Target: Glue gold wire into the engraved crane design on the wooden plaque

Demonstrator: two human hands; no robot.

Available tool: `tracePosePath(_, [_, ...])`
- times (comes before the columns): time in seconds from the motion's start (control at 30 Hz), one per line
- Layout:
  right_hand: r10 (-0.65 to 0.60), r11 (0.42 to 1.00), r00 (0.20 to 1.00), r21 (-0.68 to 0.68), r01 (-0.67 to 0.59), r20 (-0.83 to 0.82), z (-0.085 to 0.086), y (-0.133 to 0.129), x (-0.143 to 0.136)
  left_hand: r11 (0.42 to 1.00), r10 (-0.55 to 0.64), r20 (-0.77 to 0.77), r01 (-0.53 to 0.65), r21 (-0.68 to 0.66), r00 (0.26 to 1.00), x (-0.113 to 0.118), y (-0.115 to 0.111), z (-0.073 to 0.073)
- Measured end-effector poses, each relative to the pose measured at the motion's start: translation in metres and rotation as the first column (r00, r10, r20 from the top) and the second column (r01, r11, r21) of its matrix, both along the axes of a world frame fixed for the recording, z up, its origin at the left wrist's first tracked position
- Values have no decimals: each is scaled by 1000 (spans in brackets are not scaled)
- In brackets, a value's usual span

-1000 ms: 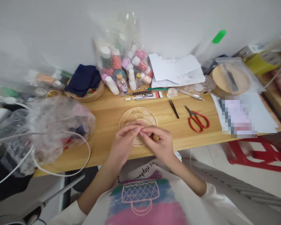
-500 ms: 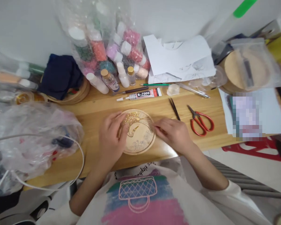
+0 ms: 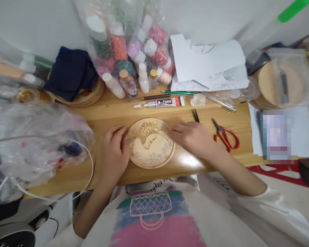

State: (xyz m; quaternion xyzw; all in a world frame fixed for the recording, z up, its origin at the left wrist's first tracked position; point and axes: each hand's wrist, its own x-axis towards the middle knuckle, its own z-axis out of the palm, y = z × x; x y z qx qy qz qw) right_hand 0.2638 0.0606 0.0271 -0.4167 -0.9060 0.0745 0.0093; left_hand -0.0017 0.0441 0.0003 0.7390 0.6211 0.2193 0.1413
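A round wooden plaque (image 3: 158,154) lies on the table in front of me. It carries a crane outlined in gold, with fine grey wave lines along its lower part. My left hand (image 3: 115,147) is at the plaque's left rim, fingers curled and thumb against the edge. At the upper right rim, my right hand (image 3: 192,137) has its fingers bent together over the edge, their tips partly hidden. Black tweezers (image 3: 195,115) lie just behind my right hand. Red-handled pliers (image 3: 225,133) rest to its right, partly covered by the forearm.
Behind the plaque lie a B-7000 glue tube (image 3: 166,102), a green pencil (image 3: 179,92) and small bottles (image 3: 128,84). Bagged bead jars (image 3: 118,46) and papers (image 3: 208,65) stand against the wall. A plastic bag (image 3: 41,140) with a white cable is at left; a wooden hoop (image 3: 270,82) is at right.
My left hand has drawn back from over the plaque to its left rim, uncovering the crane. My right hand stays at the right rim, now turned flatter. The camera view has shifted slightly.
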Motion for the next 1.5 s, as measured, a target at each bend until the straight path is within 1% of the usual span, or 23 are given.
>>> tracePosePath(0.1, [-23, 999, 1000, -50, 23, -14, -1, 1, -1, 1000, 4, 26, -4, -20, 1000, -1, 1, 0])
tracePosePath(0.23, [-101, 989, 991, -112, 91, -86, 0, -2, 0, 1000, -17, 30, 18, -19, 999, -2, 1, 0])
tracePosePath(0.3, [-199, 975, 975, -121, 187, -98, 3, -4, 5, 1000, -27, 27, 27, -10, 999, -3, 1, -1])
tracePosePath(0.33, [-290, 954, 952, -108, 280, -93, 3, -4, 10, 1000, -29, 29, 30, -8, 999, -3, 1, -1])
tracePosePath(0.37, [-401, 915, 912, -85, 394, -87, 4, -4, 15, 1000, -30, 35, 30, -8, 999, -4, 1, -2])
tracePosePath(0.4, [-520, 854, 850, -53, 518, -79, 3, -3, 22, 999, -31, 42, 32, -8, 999, -4, 1, -2])
tracePosePath(0.47, [-703, 709, 707, 6, 706, -75, 1, 1, 35, 999, -37, 54, 37, -5, 998, -6, 1, -5])
tracePosePath(0.5, [-750, 659, 657, 12, 752, -77, -1, 3, 40, 999, -41, 60, 41, 1, 997, -7, 1, -6])
tracePosePath(0.53, [-776, 627, 625, -6, 779, -84, -3, 6, 45, 999, -44, 65, 43, 15, 997, -7, 2, -7])
tracePosePath(0.6, [-801, 598, 593, -69, 798, -81, -6, 9, 50, 998, -50, 71, 46, 47, 996, -8, 6, -10])
tracePosePath(0.67, [-808, 589, 586, -123, 799, -62, -8, 11, 50, 996, -58, 80, 52, 68, 995, -8, 11, -10])
tracePosePath(0.77, [-814, 578, 581, -145, 803, -29, -5, 9, 44, 994, -87, 136, 78, 73, 987, -1, 24, -4])
tracePosePath(0.83, [-815, 574, 580, -127, 809, 11, -1, 7, 38, 990, -136, 219, 129, 49, 966, 9, 37, 2])
tracePosePath(0.9, [-817, 565, 572, -98, 819, 71, 3, 5, 33, 974, -211, 326, 225, -6, 922, 22, 53, 9])
tracePosePath(0.97, [-828, 547, 550, -63, 835, 108, 5, 1, 29, 951, -239, 465, 302, -65, 853, 38, 70, 13])
tracePosePath(1.03, [-847, 522, 527, -72, 850, 70, 3, -4, 28, 906, -208, 648, 394, -156, 733, 55, 86, 14])
tracePosePath(1.07, [-859, 508, 512, -113, 854, 7, 1, -8, 29, 854, -160, 742, 469, -228, 651, 62, 92, 13])
tracePosePath(1.1, [-867, 497, 490, -190, 847, -85, -1, -13, 30, 775, -102, 810, 557, -300, 578, 68, 98, 12])
tracePosePath(1.17, [-861, 501, 397, -405, 765, -318, -2, -24, 35, 668, -68, 847, 654, -354, 527, 76, 107, 9])
tracePosePath(1.23, [-819, 552, 260, -579, 600, -512, 1, -36, 38, 601, -63, 857, 705, -376, 511, 78, 113, 7])
tracePosePath(1.27, [-798, 577, 197, -628, 522, -569, 4, -42, 39, 576, -55, 864, 723, -382, 500, 78, 114, 7])
tracePosePath(1.4, [-752, 616, -9, -708, 347, -659, 18, -57, 33, 487, 26, 911, 790, -371, 412, 70, 119, 3])
tracePosePath(1.5, [-689, 686, -118, -696, 212, -715, 19, -58, 22, 417, 75, 940, 846, -334, 334, 66, 121, -2])
